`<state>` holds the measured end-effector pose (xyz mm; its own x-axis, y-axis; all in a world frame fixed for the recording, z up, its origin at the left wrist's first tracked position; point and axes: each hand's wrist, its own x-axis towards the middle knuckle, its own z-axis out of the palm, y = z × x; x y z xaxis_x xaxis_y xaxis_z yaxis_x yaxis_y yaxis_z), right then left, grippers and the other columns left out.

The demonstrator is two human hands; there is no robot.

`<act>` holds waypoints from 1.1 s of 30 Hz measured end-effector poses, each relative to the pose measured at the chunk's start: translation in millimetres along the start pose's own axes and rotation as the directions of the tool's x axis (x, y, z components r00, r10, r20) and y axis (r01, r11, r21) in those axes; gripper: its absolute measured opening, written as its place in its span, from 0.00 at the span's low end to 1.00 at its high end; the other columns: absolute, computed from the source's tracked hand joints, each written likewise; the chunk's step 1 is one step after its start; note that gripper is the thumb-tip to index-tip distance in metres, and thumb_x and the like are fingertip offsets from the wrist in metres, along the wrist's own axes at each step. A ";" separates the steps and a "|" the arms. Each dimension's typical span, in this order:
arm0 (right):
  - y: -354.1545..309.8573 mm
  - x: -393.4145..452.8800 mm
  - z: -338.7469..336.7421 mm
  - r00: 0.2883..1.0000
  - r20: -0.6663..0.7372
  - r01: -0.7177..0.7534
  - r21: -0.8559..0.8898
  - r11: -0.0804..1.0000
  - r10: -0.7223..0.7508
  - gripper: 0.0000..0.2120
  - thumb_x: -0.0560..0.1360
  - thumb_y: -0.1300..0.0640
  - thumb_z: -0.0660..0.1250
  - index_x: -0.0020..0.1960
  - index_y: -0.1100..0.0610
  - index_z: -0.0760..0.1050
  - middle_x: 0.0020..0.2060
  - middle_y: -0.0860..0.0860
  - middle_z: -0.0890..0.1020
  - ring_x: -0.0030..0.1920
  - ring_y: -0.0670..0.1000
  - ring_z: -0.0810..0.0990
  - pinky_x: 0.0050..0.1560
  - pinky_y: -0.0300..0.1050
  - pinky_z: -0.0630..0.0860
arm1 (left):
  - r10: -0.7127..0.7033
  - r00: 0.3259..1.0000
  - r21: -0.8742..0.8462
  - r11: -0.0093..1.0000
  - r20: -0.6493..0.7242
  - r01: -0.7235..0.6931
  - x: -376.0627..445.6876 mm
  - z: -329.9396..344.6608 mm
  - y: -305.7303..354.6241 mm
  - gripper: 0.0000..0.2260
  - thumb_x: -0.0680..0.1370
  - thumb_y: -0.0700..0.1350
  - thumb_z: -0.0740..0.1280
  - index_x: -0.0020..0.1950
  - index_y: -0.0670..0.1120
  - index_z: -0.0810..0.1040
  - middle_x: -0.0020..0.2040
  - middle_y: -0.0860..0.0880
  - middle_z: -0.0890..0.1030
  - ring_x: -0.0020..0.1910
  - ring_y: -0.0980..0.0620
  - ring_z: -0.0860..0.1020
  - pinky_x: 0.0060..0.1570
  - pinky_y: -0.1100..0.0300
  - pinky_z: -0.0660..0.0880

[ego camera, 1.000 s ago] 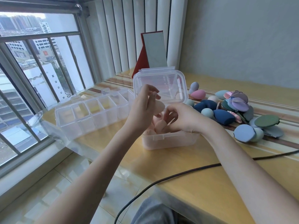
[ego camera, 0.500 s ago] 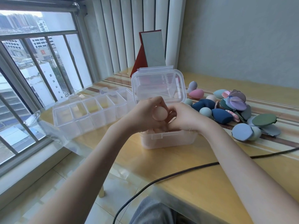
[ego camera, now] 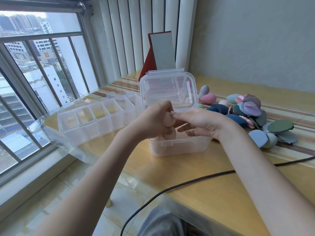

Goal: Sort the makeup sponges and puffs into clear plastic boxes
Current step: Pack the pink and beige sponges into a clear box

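On the worktop (ego camera: 221,193) stands the open box (ego camera: 179,147), the landmark here, its lid (ego camera: 168,89) raised behind. Left of it lies a divided box (ego camera: 95,121); right of it, a pile (ego camera: 252,116) of mixed sponges and puffs. Directly above the box's opening, the left hand (ego camera: 153,121) grasps a peach sponge (ego camera: 167,119), fingers clenched around it, long axis roughly upright. The right hand (ego camera: 201,121) has its fingertips (ego camera: 173,114) touching the sponge's top, otherwise loose. Peach sponges already sit inside the box. The sponge looks soft and squashed.

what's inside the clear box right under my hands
The clear box, with its lid up, holds peach sponges, seen at the rim and as a tint through its wall. The left hand and right hand cover the rest, so no count.
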<state>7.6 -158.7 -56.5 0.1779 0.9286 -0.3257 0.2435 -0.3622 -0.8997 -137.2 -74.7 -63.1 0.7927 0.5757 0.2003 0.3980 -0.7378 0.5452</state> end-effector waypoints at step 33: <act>-3.3 -4.8 8.6 0.977 0.121 0.214 -0.568 0.795 -0.176 0.04 0.67 0.61 0.73 0.38 0.55 0.78 0.37 0.46 0.81 0.41 0.45 0.79 0.42 0.36 0.73 | 0.080 0.992 0.036 0.996 -0.102 -0.077 -0.1 13.9 -7.4 0.08 0.67 0.38 0.68 0.44 0.48 0.78 0.42 0.54 0.78 0.40 0.57 0.77 0.39 0.71 0.74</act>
<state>-2.3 -161.3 -54.5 0.0155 0.9807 -0.1950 0.7732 -0.1354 -0.6195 -133.8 -74.1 -78.5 0.7707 0.5478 0.3254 0.3522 -0.7918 0.4989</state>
